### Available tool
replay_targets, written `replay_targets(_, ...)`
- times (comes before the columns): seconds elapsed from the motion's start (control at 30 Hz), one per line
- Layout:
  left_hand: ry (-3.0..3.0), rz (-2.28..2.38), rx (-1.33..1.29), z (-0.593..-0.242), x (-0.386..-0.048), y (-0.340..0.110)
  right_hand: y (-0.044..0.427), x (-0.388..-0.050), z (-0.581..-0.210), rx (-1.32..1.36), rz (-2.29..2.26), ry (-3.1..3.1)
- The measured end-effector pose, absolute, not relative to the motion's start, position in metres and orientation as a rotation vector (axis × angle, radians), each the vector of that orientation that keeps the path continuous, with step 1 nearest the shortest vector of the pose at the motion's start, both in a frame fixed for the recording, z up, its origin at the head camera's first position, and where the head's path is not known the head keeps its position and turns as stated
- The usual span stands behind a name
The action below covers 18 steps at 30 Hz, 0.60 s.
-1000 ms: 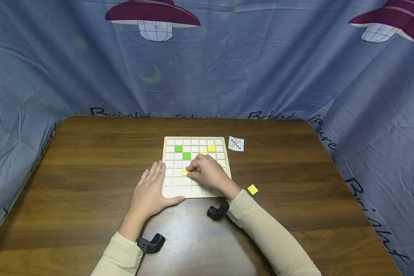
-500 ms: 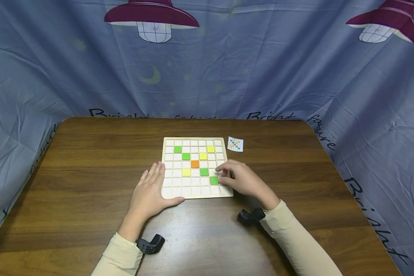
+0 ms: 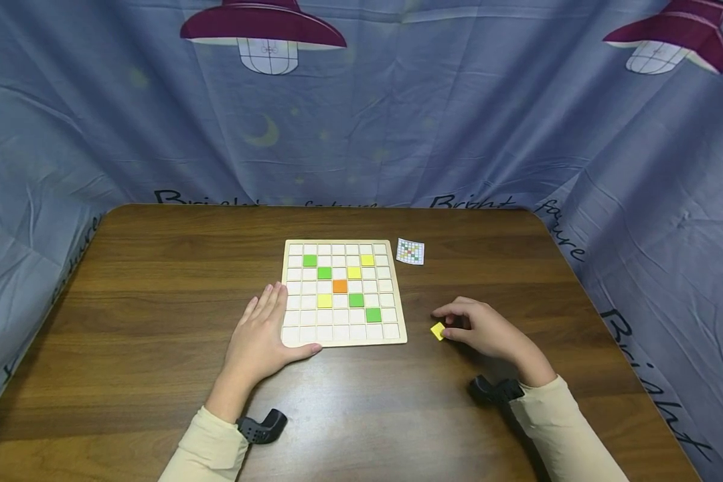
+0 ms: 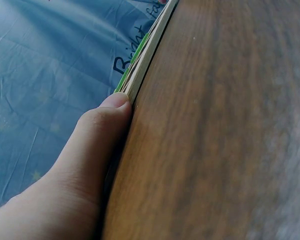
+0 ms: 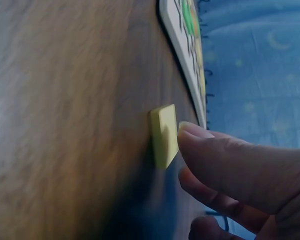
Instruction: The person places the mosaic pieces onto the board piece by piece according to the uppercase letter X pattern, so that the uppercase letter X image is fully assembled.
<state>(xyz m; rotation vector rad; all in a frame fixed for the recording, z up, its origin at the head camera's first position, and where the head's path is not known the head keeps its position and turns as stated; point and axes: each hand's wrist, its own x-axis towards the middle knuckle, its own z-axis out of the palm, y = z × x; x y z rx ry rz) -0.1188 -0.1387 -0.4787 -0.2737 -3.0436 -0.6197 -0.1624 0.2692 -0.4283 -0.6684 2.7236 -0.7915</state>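
A square board (image 3: 342, 345) with a grid of white cells lies on the table. Set in its grid are several green tiles (image 3: 356, 300), an orange tile (image 3: 340, 286) and three yellow tiles (image 3: 325, 300). My left hand (image 3: 262, 335) rests along the board's left edge, fingers straight, its thumb at the front edge. To the right of the board, a loose yellow tile (image 3: 437, 331) lies on the tabletop. My right hand (image 3: 485, 328) is beside this tile, thumb (image 5: 195, 131) close to it and fingers loosely bent; whether they touch cannot be told.
A small printed card (image 3: 410, 252) with a coloured grid lies near the board's far right corner. The brown wooden table (image 3: 175, 268) has a blue curtain (image 3: 361, 120) along its back and sides.
The right hand has moved from the board's middle to the right, reaching the loose yellow tile and uncovering the orange, green and yellow tiles. The left hand stays put.
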Motion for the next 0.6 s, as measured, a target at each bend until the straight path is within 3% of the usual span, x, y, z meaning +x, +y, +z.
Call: replay_targets(0.6,-3.034,-0.598,-0.278,-0.480,-0.119,-0.139,0.270,-0.171,-0.443,-0.456,-0.979,2.678)
